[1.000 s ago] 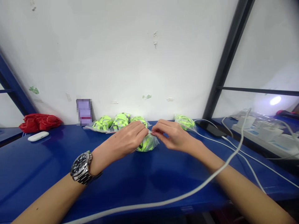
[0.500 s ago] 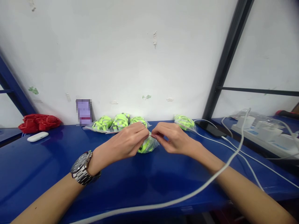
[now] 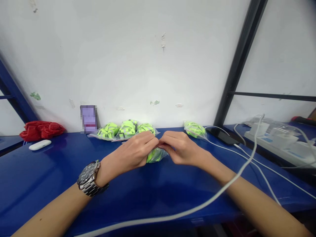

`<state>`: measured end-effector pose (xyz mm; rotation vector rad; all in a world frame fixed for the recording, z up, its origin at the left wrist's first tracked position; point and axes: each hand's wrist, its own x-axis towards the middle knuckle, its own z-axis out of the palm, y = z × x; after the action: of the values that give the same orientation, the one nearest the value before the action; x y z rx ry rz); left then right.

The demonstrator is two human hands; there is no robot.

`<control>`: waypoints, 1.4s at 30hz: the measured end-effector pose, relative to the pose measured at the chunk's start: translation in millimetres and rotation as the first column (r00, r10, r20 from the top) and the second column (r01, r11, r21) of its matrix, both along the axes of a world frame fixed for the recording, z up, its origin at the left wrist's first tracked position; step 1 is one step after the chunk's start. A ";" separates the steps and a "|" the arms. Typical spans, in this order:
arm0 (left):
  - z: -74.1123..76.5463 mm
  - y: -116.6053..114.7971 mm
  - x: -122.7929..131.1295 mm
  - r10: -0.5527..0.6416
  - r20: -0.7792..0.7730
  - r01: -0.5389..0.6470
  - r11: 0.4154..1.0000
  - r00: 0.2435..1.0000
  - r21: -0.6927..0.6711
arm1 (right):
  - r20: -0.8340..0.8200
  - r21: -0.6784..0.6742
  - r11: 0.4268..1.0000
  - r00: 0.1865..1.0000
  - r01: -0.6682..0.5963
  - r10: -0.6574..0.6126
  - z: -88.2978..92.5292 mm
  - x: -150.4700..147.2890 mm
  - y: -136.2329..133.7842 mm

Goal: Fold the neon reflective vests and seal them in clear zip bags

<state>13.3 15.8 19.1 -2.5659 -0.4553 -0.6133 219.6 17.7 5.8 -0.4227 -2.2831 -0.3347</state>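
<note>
A clear plastic bag (image 3: 156, 156) with something bright yellow-green inside hangs or rests just below my joined fingertips. My left hand (image 3: 138, 148), with a metal watch (image 3: 89, 177) on its wrist, pinches the top edge of this bag. Right beside it, my right hand (image 3: 179, 147) pinches the same edge, and the fingertips of both hands touch. Three similar bags lie against the wall behind my left hand, one of them a filled bag (image 3: 127, 129). Another filled bag (image 3: 195, 129) sits behind my right hand.
A red plastic bag (image 3: 41, 130) and a white case (image 3: 39, 144) lie at the left of the blue table (image 3: 158, 197). A phone (image 3: 89, 119) leans on the wall. At right are a black phone (image 3: 223, 136), chargers (image 3: 281, 140) and a white cable (image 3: 209, 201) crossing the foreground.
My right hand has shifted slightly left, bringing its fingertips against those of my left hand. The top of the held bag is now more covered by my fingers.
</note>
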 end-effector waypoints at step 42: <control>-3.7 10.8 -7.9 0.095 0.077 -0.099 0.994 0.992 0.050 | -0.105 -0.083 0.983 0.980 0.162 -0.170 -1.3 10.3 6.2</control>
<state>5.4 26.6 15.4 -2.4605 -0.5774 -0.6787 229.9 23.9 4.4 -0.6563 -2.1605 -0.3028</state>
